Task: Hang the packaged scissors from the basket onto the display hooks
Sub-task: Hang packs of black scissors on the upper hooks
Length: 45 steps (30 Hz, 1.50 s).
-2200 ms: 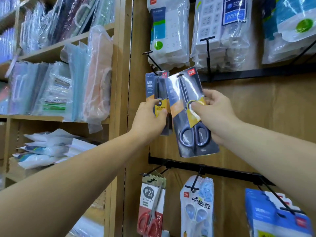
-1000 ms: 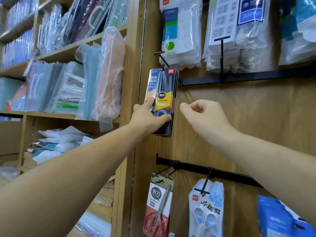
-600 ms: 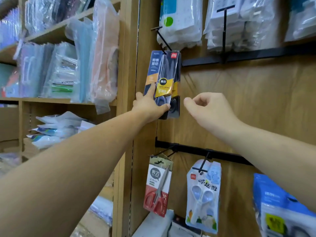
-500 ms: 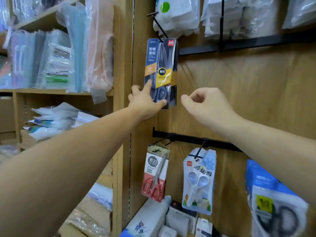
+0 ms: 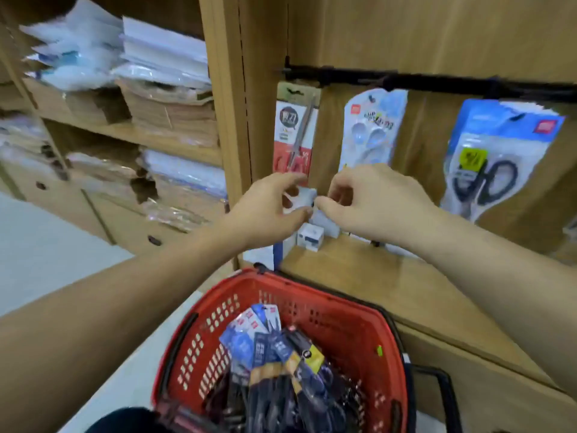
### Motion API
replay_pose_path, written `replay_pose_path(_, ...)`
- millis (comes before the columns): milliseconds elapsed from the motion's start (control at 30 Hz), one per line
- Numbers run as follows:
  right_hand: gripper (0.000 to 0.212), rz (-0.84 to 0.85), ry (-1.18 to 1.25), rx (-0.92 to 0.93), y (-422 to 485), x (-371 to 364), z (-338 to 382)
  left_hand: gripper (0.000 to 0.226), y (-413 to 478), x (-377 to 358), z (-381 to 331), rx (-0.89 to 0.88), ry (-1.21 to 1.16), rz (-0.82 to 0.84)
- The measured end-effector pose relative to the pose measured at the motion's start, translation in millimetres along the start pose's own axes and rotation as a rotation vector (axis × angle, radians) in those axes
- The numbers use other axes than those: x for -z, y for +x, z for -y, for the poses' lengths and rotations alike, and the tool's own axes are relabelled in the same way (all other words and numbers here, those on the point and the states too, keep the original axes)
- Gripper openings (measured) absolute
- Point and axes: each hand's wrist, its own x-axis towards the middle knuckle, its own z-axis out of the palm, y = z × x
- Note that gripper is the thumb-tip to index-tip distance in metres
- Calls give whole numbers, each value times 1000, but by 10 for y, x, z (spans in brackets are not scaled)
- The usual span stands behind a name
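Hanging from one rail (image 5: 437,83), three packs (image 5: 295,129) (image 5: 371,126) (image 5: 496,157); one red basket (image 5: 343,323) below.

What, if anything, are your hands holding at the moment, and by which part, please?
Nothing, it seems: the left hand and right hand are loosely curled and empty; the scissors packs lie in the basket.
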Motion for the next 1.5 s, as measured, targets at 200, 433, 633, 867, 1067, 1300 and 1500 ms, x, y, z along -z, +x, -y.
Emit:
replay_pose_path(200,33,284,76,-109,-830,-1166,-181,58,-946,-925,549,166,-32,204)
replay_pose_path(433,31,373,234,-278,-1733,-2145,-429,60,-1721,-1720,1081,439,-64,417)
replay_pose_path(633,25,580,114,-298,-2018,-2591,-804,34,-2111,-2144,1404,615,-14,645)
replay_pose_path(867,42,701,364,-451,-1394,-3009,-1095,50,-1845,-2490,1324,649,-33,590)
replay_pose_path(1067,85,860,435,-580,-1300,-3502,-1118,19,-1883,-2751,1344,840,-192,441)
replay_pose_path(1300,58,798,349,-499,-1406,-3665,-988,24,-1851,-2837,1529,987,-420,356)
replay_pose_path(1500,20,751,546,-596,-1464,-3689,-1077,47,-1840,-2857,1533,1016,-477,313)
